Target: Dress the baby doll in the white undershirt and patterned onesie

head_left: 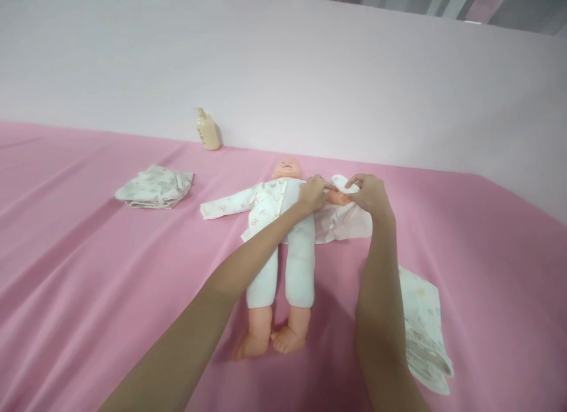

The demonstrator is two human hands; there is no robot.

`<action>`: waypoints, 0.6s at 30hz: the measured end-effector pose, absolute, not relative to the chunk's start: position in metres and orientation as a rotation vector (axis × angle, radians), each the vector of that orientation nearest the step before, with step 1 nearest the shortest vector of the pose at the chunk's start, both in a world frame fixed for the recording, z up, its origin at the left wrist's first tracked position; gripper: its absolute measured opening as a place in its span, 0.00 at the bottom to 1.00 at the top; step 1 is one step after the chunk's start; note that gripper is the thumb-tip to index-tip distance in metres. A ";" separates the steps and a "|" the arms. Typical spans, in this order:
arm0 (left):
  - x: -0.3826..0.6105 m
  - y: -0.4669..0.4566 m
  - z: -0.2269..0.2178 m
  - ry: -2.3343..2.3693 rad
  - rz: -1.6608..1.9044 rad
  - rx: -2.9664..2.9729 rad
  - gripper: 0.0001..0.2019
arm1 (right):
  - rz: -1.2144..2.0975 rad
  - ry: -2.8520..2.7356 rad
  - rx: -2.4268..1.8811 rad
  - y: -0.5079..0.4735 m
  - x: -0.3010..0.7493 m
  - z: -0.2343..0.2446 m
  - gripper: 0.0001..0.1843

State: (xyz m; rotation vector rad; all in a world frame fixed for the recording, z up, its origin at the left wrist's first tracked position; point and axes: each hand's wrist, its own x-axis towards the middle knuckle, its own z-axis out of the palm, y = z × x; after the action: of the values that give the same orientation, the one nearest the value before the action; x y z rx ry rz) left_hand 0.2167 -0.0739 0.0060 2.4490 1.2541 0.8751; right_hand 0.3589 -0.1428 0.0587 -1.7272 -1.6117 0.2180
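Note:
A baby doll [300, 264] lies on its back with its feet towards me. Its white patterned shirt [266, 208] covers the arm on the left, while the other half of the shirt spreads out under the doll's arm on the right. My left hand [313, 193] closes around that doll arm [339, 198] near the forearm. At the doll's hand, my right hand [371, 193] pinches the white sleeve [343, 182] between thumb and fingers. Part of the sleeve and the doll's fingers are hidden behind my right hand.
A pink sheet [110, 270] covers the surface. A pump bottle [207, 130] stands by the pale wall [283, 75] at the back. Folded patterned cloth [155, 187] lies to the left, and another patterned cloth piece [423, 323] lies beside my right forearm.

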 end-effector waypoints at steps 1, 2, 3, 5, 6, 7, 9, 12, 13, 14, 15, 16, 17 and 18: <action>0.216 -0.075 0.006 1.243 0.862 2.470 0.18 | 0.219 -1.605 -1.736 -0.143 0.360 0.058 0.14; 0.215 -0.075 0.006 1.217 0.842 2.509 0.18 | 0.215 -1.594 -1.749 -0.143 0.361 0.058 0.14; 0.214 -0.076 0.006 1.179 0.819 2.562 0.18 | 0.211 -1.582 -1.759 -0.144 0.362 0.057 0.14; 0.210 -0.078 0.006 1.083 0.767 2.672 0.17 | 0.209 -1.556 -1.767 -0.145 0.365 0.056 0.14; 0.209 -0.078 0.006 1.040 0.741 2.710 0.17 | 0.217 -1.545 -1.769 -0.145 0.367 0.056 0.14; 0.207 -0.078 0.006 1.008 0.721 2.731 0.18 | 0.229 -1.534 -1.774 -0.146 0.368 0.055 0.15; 0.205 -0.076 0.005 0.980 0.690 2.743 0.20 | 0.253 -1.510 -1.784 -0.146 0.371 0.054 0.14; 0.204 -0.074 0.004 0.985 0.665 2.757 0.22 | 0.265 -1.479 -1.759 -0.145 0.372 0.052 0.14; 0.204 -0.073 0.004 0.994 0.654 2.763 0.22 | 0.259 -1.474 -1.742 -0.145 0.372 0.051 0.14; 0.204 -0.073 0.004 1.006 0.642 2.765 0.22 | 0.254 -1.471 -1.727 -0.144 0.372 0.051 0.13; 0.205 -0.073 0.004 1.029 0.634 2.762 0.22 | 0.254 -1.470 -1.715 -0.144 0.372 0.050 0.13; 0.206 -0.074 0.005 1.063 0.626 2.753 0.23 | 0.259 -1.471 -1.705 -0.144 0.372 0.050 0.12; 0.207 -0.075 0.006 1.107 0.618 2.736 0.24 | 0.265 -1.473 -1.700 -0.144 0.372 0.050 0.11; 0.208 -0.076 0.006 1.151 0.611 2.716 0.26 | 0.268 -1.479 -1.698 -0.143 0.371 0.050 0.11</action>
State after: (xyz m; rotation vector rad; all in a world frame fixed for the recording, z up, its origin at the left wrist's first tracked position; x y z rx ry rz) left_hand 0.2076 -0.0758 0.0060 2.7162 1.1510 0.6112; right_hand 0.3713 -0.1432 0.0501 -1.6976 -1.4789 0.2676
